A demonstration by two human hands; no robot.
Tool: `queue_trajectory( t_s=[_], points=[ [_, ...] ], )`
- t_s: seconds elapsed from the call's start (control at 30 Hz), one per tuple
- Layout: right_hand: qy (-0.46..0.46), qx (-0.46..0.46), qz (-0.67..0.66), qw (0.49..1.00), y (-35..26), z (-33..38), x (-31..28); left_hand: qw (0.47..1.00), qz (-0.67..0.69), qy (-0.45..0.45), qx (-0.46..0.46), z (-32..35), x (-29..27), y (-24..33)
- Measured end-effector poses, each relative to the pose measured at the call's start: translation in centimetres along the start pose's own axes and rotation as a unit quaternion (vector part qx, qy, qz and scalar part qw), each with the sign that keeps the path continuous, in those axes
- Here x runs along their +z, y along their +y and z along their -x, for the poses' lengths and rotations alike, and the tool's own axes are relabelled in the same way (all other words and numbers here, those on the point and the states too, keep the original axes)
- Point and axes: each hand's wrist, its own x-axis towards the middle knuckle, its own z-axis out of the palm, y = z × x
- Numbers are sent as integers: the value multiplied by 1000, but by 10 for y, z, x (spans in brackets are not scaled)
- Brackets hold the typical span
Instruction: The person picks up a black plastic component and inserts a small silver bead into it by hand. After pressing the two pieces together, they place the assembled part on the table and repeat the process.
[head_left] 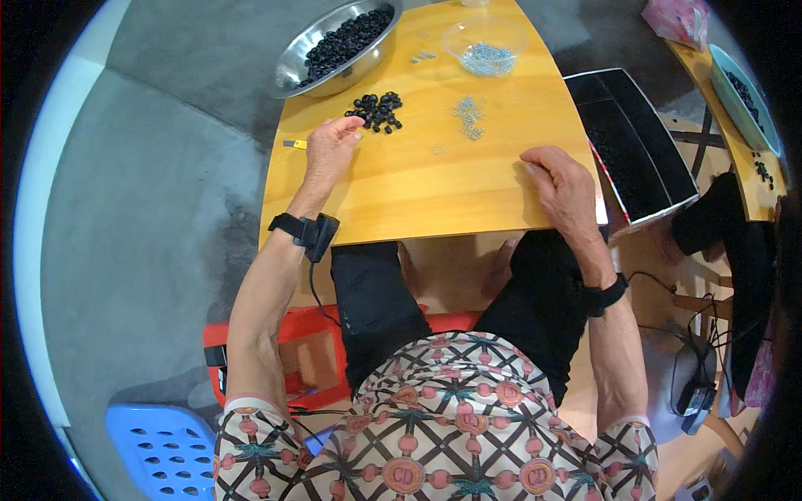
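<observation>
My left hand [332, 152] is over the left part of the yellow wooden table [418, 196]. Its fingers are drawn together at the near left edge of a loose pile of small black round parts [376, 111]; what they pinch, if anything, is hidden. Over the table's right edge, my right hand [560, 182] has its fingers curled in with the thumb against them, and I cannot see what is inside. Between the hands lies a scatter of small silvery metal pieces [469, 117], too small to name. A small yellow-handled blade [295, 144] lies just left of my left hand.
A steel bowl [292, 67] of black parts stands far left, and a clear plastic bowl [483, 42] of silvery pieces stands far right. Right of the table sits a black-lined box [647, 142]. Farther right, a light-blue basin [735, 71] rests on another table near a person's dark-clothed leg.
</observation>
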Motion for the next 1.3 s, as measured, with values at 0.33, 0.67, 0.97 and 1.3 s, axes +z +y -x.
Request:
queue_trajectory(
  t_s=[0.33, 0.67, 0.97, 1.3],
  points=[
    [1, -11, -7, 1000, 5, 0, 1, 999, -40, 21, -22, -5, 7, -7],
    [-16, 16, -8, 1000, 4, 1, 1, 999, 6, 27, -18, -3, 6, -18],
    [-117, -87, 76, 986, -55, -17, 48, 998, 41, 6, -46, 0, 0, -11],
    [-160, -117, 145, 969, -55, -18, 74, 997, 51, -25, -42, -2, -10, -19]
  ],
)
